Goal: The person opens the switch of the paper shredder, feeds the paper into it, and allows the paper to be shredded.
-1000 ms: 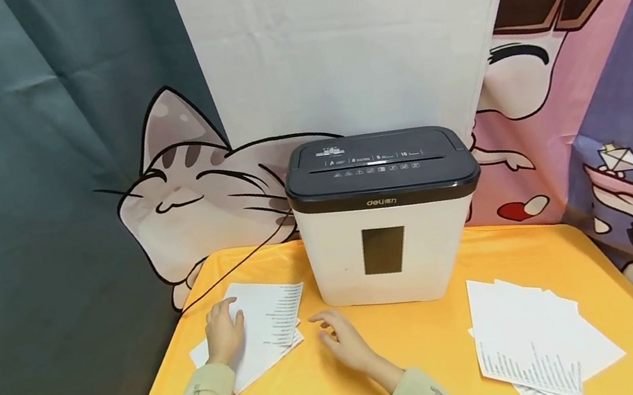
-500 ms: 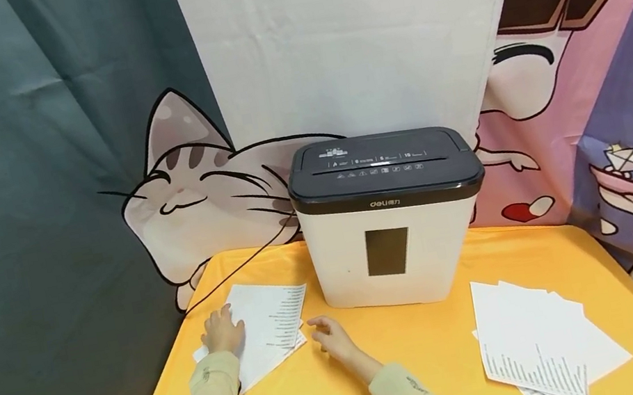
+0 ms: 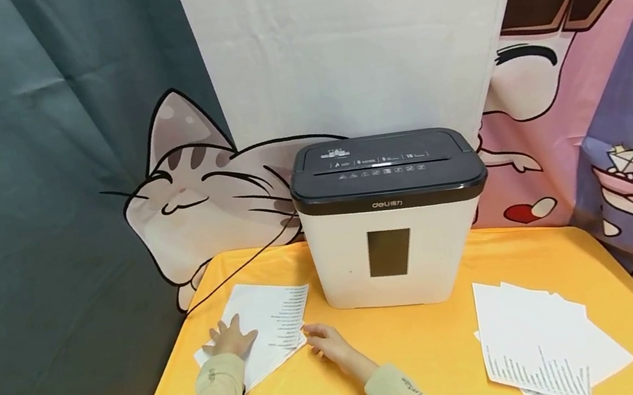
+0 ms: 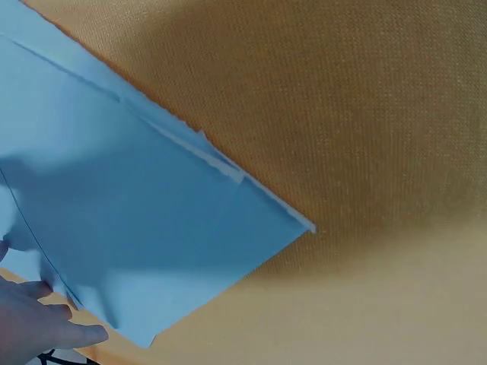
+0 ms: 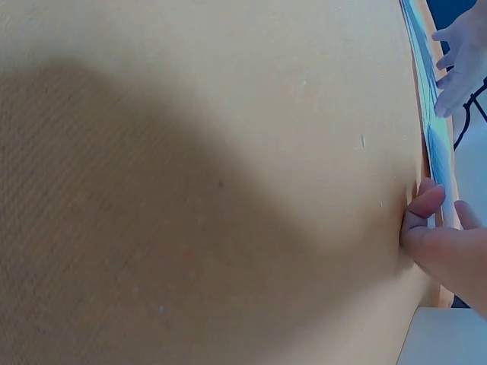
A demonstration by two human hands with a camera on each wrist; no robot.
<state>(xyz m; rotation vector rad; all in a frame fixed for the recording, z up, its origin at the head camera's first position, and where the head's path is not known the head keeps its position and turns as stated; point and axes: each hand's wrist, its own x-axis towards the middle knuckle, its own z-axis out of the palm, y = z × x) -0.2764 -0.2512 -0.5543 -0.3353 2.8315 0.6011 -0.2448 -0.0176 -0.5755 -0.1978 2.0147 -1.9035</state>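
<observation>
My left hand rests with spread fingers on a small stack of white printed sheets at the table's left. In the left wrist view, that hand lies at the lower left, over the edge of the blue-tinted paper. At the stack's right corner is my right hand, fingers loosely bent, fingertips right at the paper's edge. The right wrist view has its thumb and bent fingers close by the sheets' edge, with the left hand beyond.
A paper shredder with a black top and white bin stands at the table's back middle. Its dark cable runs left. More printed sheets lie fanned at the right on the yellow tablecloth. Printed curtains hang behind.
My left hand has flattened and spread its fingers, shifting slightly toward me on the stack. The right hand has moved slightly left and down, reaching the stack's right corner.
</observation>
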